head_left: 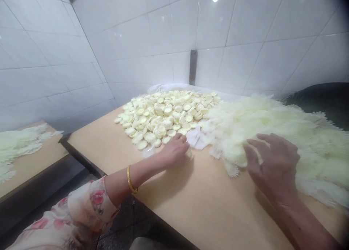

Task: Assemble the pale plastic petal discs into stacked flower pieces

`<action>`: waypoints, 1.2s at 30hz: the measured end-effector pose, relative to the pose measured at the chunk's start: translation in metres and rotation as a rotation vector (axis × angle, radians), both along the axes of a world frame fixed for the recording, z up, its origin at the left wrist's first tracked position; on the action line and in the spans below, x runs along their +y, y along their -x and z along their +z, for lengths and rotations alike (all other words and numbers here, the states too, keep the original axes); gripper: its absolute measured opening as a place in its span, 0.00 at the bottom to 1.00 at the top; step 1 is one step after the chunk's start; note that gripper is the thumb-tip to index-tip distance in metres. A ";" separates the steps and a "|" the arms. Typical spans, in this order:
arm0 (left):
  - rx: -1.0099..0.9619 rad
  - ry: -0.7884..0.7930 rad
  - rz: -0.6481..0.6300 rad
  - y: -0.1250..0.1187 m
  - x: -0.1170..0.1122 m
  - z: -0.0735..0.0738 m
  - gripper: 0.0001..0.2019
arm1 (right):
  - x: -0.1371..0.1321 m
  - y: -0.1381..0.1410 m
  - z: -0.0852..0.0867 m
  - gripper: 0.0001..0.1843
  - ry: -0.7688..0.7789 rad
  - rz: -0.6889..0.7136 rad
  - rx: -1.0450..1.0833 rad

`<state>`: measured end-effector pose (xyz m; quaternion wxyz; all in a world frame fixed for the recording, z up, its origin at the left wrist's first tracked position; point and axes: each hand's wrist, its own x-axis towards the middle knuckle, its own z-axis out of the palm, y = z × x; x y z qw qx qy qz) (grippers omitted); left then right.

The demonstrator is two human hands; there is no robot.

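My left hand (pixel 176 150) rests on the wooden table (pixel 196 202) with its fingers curled down over a small pale piece at the near edge of a heap of yellow fluted cups (pixel 163 117). What it grips is hidden under the fingers. My right hand (pixel 271 162) lies with fingers spread on the near edge of a big pile of flat, pale frilly paper pieces (pixel 286 130). A gold bangle circles my left wrist, above a floral sleeve.
White tiled walls meet in a corner behind the table. A second table (pixel 29 162) at the left carries more frilly pale pieces. A dark rounded object (pixel 324 99) sits at the far right. A gap with dark floor separates the two tables.
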<state>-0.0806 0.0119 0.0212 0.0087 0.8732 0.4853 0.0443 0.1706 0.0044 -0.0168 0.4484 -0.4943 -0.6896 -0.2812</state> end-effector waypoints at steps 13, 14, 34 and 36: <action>-0.590 -0.125 0.093 -0.015 -0.008 -0.010 0.08 | -0.010 0.013 0.009 0.10 0.060 0.146 0.084; -0.656 -0.123 0.085 -0.020 -0.009 -0.008 0.08 | -0.014 0.017 0.012 0.10 0.088 0.192 0.124; -1.481 0.744 -0.028 -0.106 -0.004 -0.010 0.10 | -0.023 0.029 0.032 0.18 0.698 0.409 0.866; -1.504 0.769 -0.006 -0.104 -0.004 -0.011 0.11 | -0.023 0.030 0.033 0.18 0.722 0.461 0.892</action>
